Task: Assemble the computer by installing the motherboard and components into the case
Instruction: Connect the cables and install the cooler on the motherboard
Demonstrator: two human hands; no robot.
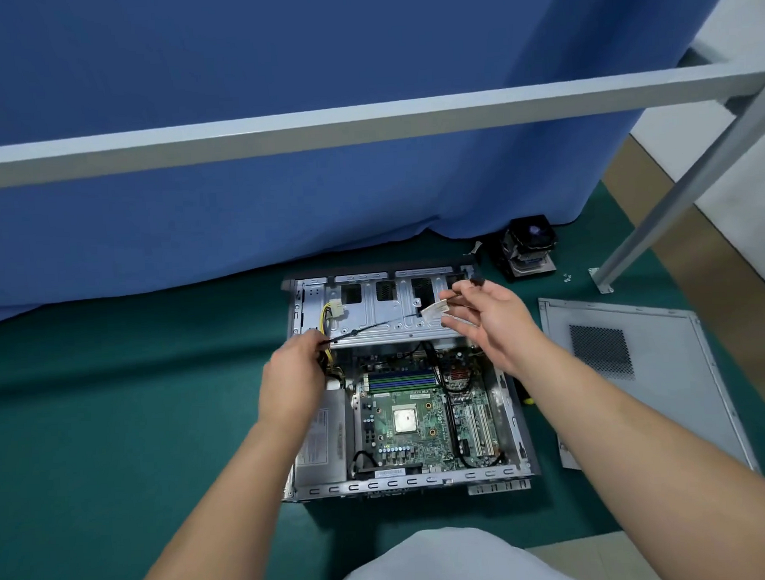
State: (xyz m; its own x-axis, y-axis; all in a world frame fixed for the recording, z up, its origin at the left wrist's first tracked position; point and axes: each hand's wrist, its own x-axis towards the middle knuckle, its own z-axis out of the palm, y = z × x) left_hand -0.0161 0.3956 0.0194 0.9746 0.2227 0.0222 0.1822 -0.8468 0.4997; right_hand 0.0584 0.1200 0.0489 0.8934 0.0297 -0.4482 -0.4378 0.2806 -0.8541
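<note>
A wide teal-green mat [115, 433] covers the work surface, backed by a blue curtain [279, 184] at the far side. On it lies the open grey metal computer case [406, 484], with the green motherboard [406, 424] already seated flat inside, its bare silver processor [405, 420] at the centre. To the right, well apart, lies the grey perforated side panel [630, 380]; far right of the case stands a black finned cooler with fan [528, 246].

A thin black cable [373, 326] stretches left to right above the raised silver drive cage [373, 310], so its long axis runs across the case. The left hand [294, 372] pinches its left end with curled fingers beside the yellow and black power leads [326, 318]. The right hand [489, 318], half open, holds the other end between thumb and fingertips, near a pale paper tag [434, 308] and small black plug [477, 281].

The board's headers lie nearer than both hands, so the plug probably has to come down and toward the person; the cage edge and power leads crowd the left, while the right has more room.
</note>
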